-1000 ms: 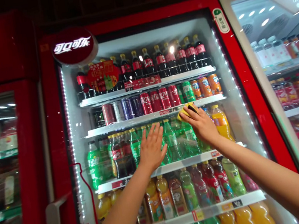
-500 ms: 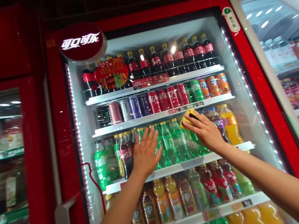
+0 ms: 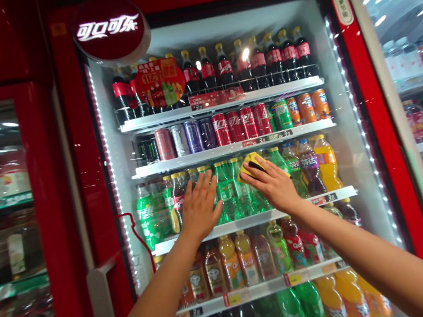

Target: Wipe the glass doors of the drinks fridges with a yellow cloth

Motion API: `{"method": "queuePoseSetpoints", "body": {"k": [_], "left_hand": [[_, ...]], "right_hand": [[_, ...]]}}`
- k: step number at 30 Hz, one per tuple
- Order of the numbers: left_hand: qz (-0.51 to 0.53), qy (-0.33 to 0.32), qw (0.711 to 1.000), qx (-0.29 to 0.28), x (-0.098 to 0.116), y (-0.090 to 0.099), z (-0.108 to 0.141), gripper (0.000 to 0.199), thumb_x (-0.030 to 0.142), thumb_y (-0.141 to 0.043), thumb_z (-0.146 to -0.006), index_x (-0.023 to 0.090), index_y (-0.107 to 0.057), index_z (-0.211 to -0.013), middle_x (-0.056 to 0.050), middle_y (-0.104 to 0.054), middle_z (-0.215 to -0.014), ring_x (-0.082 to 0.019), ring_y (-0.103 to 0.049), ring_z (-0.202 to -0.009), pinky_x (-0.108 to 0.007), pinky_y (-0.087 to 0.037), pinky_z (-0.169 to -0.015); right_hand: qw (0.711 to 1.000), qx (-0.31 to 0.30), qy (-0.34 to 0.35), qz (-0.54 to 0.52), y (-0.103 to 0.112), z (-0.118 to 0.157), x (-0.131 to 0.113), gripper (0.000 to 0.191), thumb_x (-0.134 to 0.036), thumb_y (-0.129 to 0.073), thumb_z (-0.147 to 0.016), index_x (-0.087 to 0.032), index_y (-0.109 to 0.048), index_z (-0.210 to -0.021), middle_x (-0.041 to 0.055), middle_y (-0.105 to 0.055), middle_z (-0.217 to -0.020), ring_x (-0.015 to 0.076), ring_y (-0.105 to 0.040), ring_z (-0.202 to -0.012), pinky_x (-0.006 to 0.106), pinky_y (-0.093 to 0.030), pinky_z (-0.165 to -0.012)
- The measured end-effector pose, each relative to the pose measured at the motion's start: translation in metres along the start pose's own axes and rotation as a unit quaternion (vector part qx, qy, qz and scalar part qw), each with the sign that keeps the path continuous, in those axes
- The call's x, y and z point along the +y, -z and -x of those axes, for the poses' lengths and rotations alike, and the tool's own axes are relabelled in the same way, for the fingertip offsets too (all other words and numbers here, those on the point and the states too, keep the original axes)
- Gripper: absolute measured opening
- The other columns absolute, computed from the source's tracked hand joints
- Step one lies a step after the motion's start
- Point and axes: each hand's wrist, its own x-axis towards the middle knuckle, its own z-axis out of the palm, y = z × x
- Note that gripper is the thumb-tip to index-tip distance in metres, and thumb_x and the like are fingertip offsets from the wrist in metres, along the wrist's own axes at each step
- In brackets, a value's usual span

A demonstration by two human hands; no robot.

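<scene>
A red-framed fridge (image 3: 389,151) with a glass door stands in front of me, rows of drinks showing through the glass. My right hand (image 3: 271,181) holds a yellow and black cloth or sponge (image 3: 251,167) against the glass, in front of the green bottles (image 3: 225,191) on the third shelf. To its left, my left hand (image 3: 200,206) rests on or just over the glass with its fingers spread and nothing in it. Both arms reach up from the bottom of the view.
A grey door handle (image 3: 102,304) sits at the lower left of the door. A round red sign (image 3: 111,30) juts out at the top left. Other drink fridges stand to the left (image 3: 52,205) and right (image 3: 382,72).
My right hand has moved left across the glass with the yellow and black piece, closer to my left hand. The camera view has shifted, so the shelves sit higher.
</scene>
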Motion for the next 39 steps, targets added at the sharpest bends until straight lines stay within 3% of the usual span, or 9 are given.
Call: {"method": "queuePoseSetpoints", "body": {"k": [4,9,13,18,22,26,31,35,39], "left_hand": [[-0.010,0.011,1.000,0.000,-0.015,0.004,0.014,0.072,0.042,-0.043,-0.104,0.020,-0.015,-0.167,-0.009,-0.027,-0.171,-0.027,-0.026,-0.159,-0.055,-0.020,-0.130],[-0.019,0.020,1.000,0.004,-0.025,0.007,0.022,0.072,0.043,-0.043,-0.104,0.020,-0.015,-0.167,-0.010,-0.031,-0.170,-0.027,-0.025,-0.159,-0.054,-0.018,-0.131],[-0.021,0.018,1.000,0.008,-0.023,0.005,0.024,0.072,0.043,-0.043,-0.104,0.018,-0.015,-0.166,-0.011,-0.030,-0.170,-0.028,-0.026,-0.159,-0.055,-0.019,-0.130],[-0.017,0.015,1.000,0.003,-0.028,0.006,0.034,0.075,0.042,-0.046,-0.103,0.017,-0.014,-0.167,-0.011,-0.028,-0.171,-0.027,-0.026,-0.159,-0.054,-0.021,-0.130],[-0.029,0.033,0.999,0.007,-0.043,0.009,0.044,0.073,0.040,-0.044,-0.103,0.017,-0.016,-0.166,-0.012,-0.030,-0.170,-0.028,-0.025,-0.159,-0.055,-0.022,-0.130],[-0.019,0.042,0.999,0.008,-0.056,0.009,0.049,0.072,0.043,-0.045,-0.103,0.016,-0.021,-0.166,-0.013,-0.029,-0.170,-0.029,-0.026,-0.159,-0.055,-0.022,-0.130],[-0.002,0.041,0.999,0.006,-0.058,0.007,0.054,0.074,0.045,-0.048,-0.103,0.017,-0.021,-0.166,-0.012,-0.027,-0.171,-0.029,-0.023,-0.160,-0.055,-0.018,-0.131],[0.005,0.033,0.999,-0.002,-0.063,0.008,0.064,0.074,0.044,-0.047,-0.103,0.016,-0.019,-0.166,-0.012,-0.027,-0.171,-0.028,-0.022,-0.160,-0.055,-0.016,-0.132],[0.005,0.042,0.999,-0.002,-0.079,0.011,0.076,0.072,0.042,-0.048,-0.103,0.016,-0.023,-0.165,-0.013,-0.028,-0.171,-0.028,-0.023,-0.160,-0.054,-0.014,-0.132]], "right_hand": [[0.997,0.043,-0.064,-0.006,0.000,-0.026,0.020,0.077,-0.005,-0.048,-0.097,-0.047,-0.032,-0.160,-0.0059,-0.046,-0.162,0.0302,-0.028,-0.158,0.064,-0.038,-0.123],[0.986,0.112,-0.123,-0.008,-0.024,-0.078,-0.017,0.075,-0.008,-0.048,-0.098,-0.041,-0.028,-0.163,0.0000,-0.046,-0.163,0.0348,-0.021,-0.159,0.066,-0.040,-0.121],[0.997,0.043,-0.063,-0.009,-0.024,-0.054,-0.047,0.068,-0.010,-0.051,-0.098,-0.038,-0.040,-0.159,-0.0034,-0.043,-0.165,0.0313,-0.022,-0.160,0.058,-0.038,-0.125],[0.999,0.020,-0.021,-0.018,-0.009,-0.018,-0.024,0.068,-0.007,-0.051,-0.097,-0.043,-0.046,-0.154,-0.0060,-0.048,-0.161,0.0276,-0.030,-0.157,0.057,-0.039,-0.124],[0.993,0.091,-0.080,-0.002,-0.017,-0.062,-0.015,0.074,-0.006,-0.046,-0.098,-0.046,-0.034,-0.159,-0.0052,-0.050,-0.159,0.0299,-0.029,-0.157,0.061,-0.042,-0.120],[0.987,0.118,-0.104,0.007,-0.035,-0.107,-0.047,0.073,-0.007,-0.046,-0.099,-0.040,-0.030,-0.163,-0.0008,-0.050,-0.159,0.0321,-0.027,-0.158,0.062,-0.041,-0.122],[0.999,0.031,-0.019,-0.015,-0.032,-0.075,-0.077,0.070,-0.009,-0.049,-0.100,-0.042,-0.036,-0.160,-0.0062,-0.047,-0.162,0.0276,-0.026,-0.158,0.056,-0.041,-0.125],[1.000,-0.001,-0.006,-0.001,-0.013,-0.039,-0.053,0.067,-0.006,-0.048,-0.099,-0.043,-0.045,-0.155,-0.0071,-0.049,-0.160,0.0277,-0.031,-0.157,0.056,-0.042,-0.122],[0.995,0.046,-0.085,0.023,-0.011,-0.064,-0.031,0.067,-0.006,-0.046,-0.098,-0.039,-0.045,-0.156,-0.0042,-0.048,-0.161,0.0307,-0.028,-0.158,0.058,-0.041,-0.122]]}}
